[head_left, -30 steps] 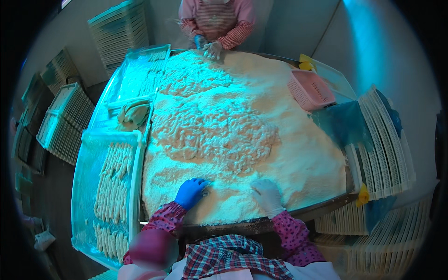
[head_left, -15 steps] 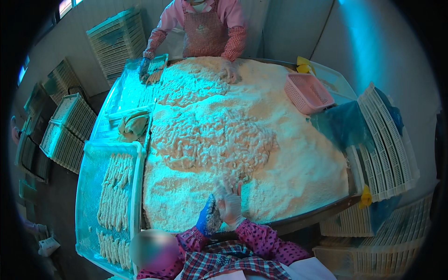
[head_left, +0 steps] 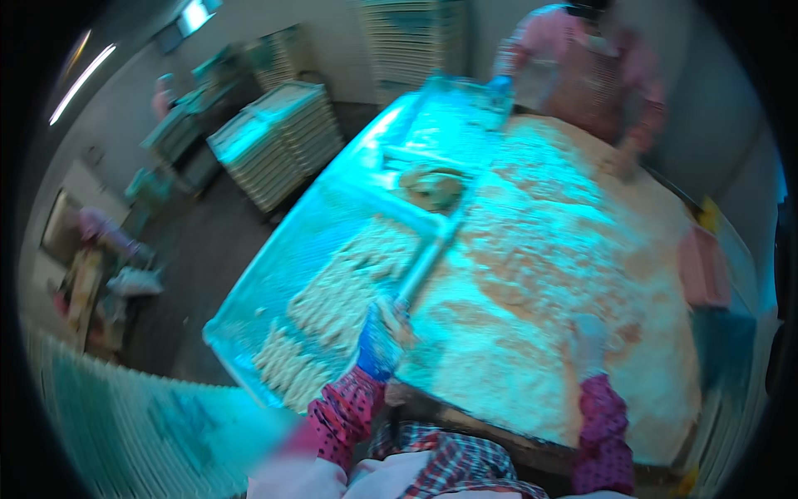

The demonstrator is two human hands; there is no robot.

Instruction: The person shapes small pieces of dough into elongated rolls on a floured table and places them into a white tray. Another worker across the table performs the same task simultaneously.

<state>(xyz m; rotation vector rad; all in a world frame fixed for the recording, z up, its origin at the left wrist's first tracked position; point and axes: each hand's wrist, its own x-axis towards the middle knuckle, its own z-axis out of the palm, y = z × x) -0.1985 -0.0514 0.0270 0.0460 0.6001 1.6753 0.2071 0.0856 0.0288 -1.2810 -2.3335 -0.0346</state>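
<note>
My left hand [head_left: 381,339], in a blue glove dusted with crumbs, is at the inner rim of the pale blue tray [head_left: 237,293]. Its fingers look curled around something pale, blurred by motion. On that tray lie rows of crumb-coated strips [head_left: 353,270], with a shorter group [head_left: 289,366] nearer me. My right hand [head_left: 588,343], in a thin clear glove, is over the heap of pale crumbs [head_left: 515,358], at the near edge of a mass of coated pieces [head_left: 540,249]. Its fingers are smeared, so their pose is unclear.
A bunched cloth [head_left: 432,190] lies on the far tray area. Across the table a person [head_left: 586,79] in a checked apron works at the crumbs. A pink basket [head_left: 702,266] stands at right. Stacked trays [head_left: 278,145] stand on the floor at left; another person [head_left: 108,229] is beyond.
The view has swung left. My hands, together over the crumbs before, are now apart: the left has moved to the tray's rim, the right stays over the crumbs.
</note>
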